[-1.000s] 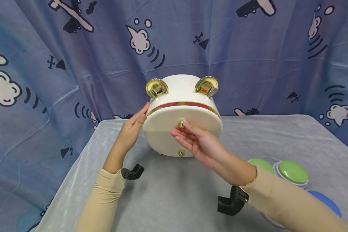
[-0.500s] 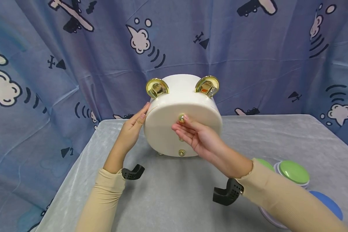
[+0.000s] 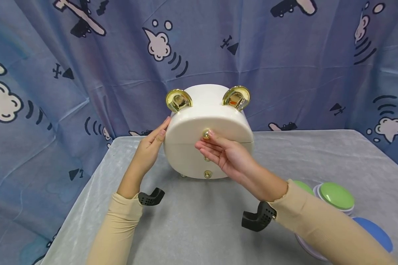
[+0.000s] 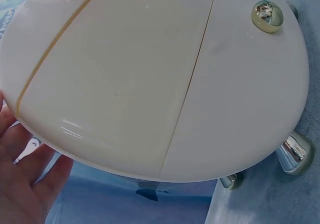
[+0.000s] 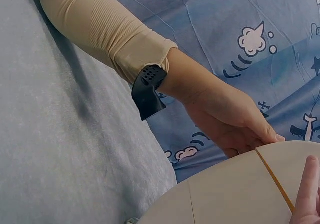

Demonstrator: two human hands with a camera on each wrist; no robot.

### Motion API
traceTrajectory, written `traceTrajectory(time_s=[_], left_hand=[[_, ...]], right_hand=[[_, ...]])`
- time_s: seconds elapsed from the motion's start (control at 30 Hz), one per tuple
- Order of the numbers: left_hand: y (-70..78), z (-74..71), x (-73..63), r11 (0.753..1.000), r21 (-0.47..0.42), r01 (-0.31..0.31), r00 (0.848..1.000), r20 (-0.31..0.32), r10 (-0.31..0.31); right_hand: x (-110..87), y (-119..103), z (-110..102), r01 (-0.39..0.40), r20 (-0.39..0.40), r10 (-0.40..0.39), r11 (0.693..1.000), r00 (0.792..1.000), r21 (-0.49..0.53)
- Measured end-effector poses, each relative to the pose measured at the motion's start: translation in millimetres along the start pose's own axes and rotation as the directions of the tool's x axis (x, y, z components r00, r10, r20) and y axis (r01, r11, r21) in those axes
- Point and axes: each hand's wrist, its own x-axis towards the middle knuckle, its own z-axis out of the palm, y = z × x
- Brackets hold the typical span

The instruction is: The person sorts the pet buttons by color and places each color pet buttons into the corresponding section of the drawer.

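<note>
A rounded white drawer box [image 3: 185, 158] with gold ear-like fittings stands mid-table in the head view. My left hand [image 3: 146, 147] lies against its left side; the fingers are fairly straight along the shell. My right hand [image 3: 225, 156] is at the front and pinches the upper gold knob [image 3: 206, 134], thumb at the knob and the other fingers spread below it. A narrow gold-edged gap [image 4: 57, 37] shows below the upper drawer in the left wrist view. The lower gold knob [image 3: 207, 174] sits near the base. My right hand partly hides the middle knob [image 3: 207, 159].
Push-button discs lie on the grey-covered table [image 3: 185, 228] at the right: a green one [image 3: 336, 195], a blue one [image 3: 374, 233], others partly under the right sleeve. A patterned blue curtain [image 3: 119, 73] hangs behind.
The upper drawer has gone back into the box; the red interior seen at its top no longer shows. My right hand moved inward with the knob. My left hand stayed put.
</note>
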Motion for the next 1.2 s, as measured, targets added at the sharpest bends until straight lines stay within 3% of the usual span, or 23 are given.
traceTrajectory(time_s=[0.33, 0.5, 0.63, 0.83, 1.0, 1.2], left_hand=[[0.9, -0.7, 0.5, 1.000, 0.004, -0.009, 1.000, 0.001, 0.009], [2.3, -1.4, 0.2, 1.000, -0.006, 0.014, 1.000, 0.000, -0.014], [2.9, -1.3, -1.0, 0.999, -0.013, 0.035, 0.999, 0.003, -0.035], [2.2, 0.4, 0.4, 1.000, -0.014, 0.021, 1.000, 0.015, -0.021], [1.9, 0.4, 1.0, 1.000, -0.002, 0.014, 1.000, 0.011, -0.014], [1.9, 0.2, -0.5, 1.000, 0.009, 0.010, 1.000, 0.012, -0.010]], right_hand=[[2.0, 0.4, -2.0, 0.012, 0.010, -0.012, 0.999, 1.000, -0.035], [2.6, 0.2, -2.0, 0.013, 0.003, -0.013, 0.997, 1.000, -0.071], [-2.0, 2.3, -3.7, -0.001, -0.006, 0.000, 0.989, 1.000, -0.151], [-20.5, 15.6, -13.8, -0.071, -0.018, 0.069, 0.946, 0.997, -0.318], [-27.3, 26.2, -26.8, -0.138, -0.044, 0.130, 0.954, 0.990, -0.266], [-19.3, 34.0, -37.5, -0.170, -0.089, 0.158, 0.974, 0.984, -0.152]])
